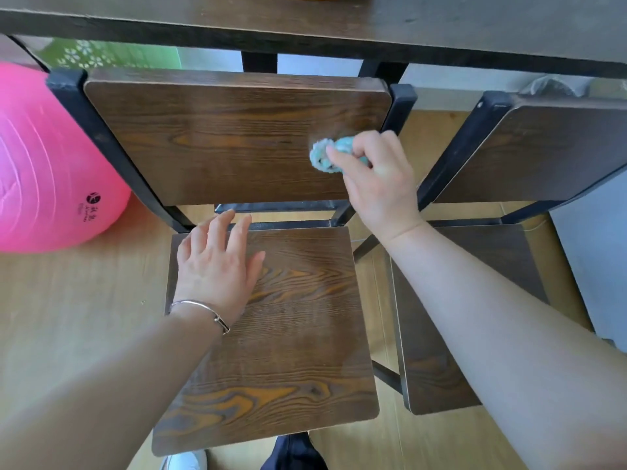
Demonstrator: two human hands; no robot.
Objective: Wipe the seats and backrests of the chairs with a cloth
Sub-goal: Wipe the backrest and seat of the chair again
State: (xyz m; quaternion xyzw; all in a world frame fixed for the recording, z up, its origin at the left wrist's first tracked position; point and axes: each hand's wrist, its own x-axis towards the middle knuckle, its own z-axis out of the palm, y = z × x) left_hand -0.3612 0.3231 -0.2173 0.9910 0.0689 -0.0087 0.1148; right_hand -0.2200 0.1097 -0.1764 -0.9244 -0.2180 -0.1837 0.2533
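1. R hand (376,178): fingers (342,161) curled tight round a bunched blue cloth (324,157); the wad sticks out past the fingertips to their left.
2. Cloth is pressed to the near chair's backrest (220,140), close to the panel's R edge, about mid-height.
3. Key relation: nearly all of the backrest lies left of the R fingers. Panel's long axis runs L–R, so the next stroke prob. goes leftward along the grain.
4. L hand (217,266): fingers (224,228) straight and spread, holding nothing, palm down on the rear-left part of the seat (288,317); it appears to steady the chair.
5. Seat sits below and nearer than the R fingers; no cloth on it.
6. Second chair, backrest (559,147) and seat (441,334), stands to the right of the R fingers, apart from both hands. R hand is nearer to it.
7. Table (339,25) edge runs beyond the fingers, above both backrests.
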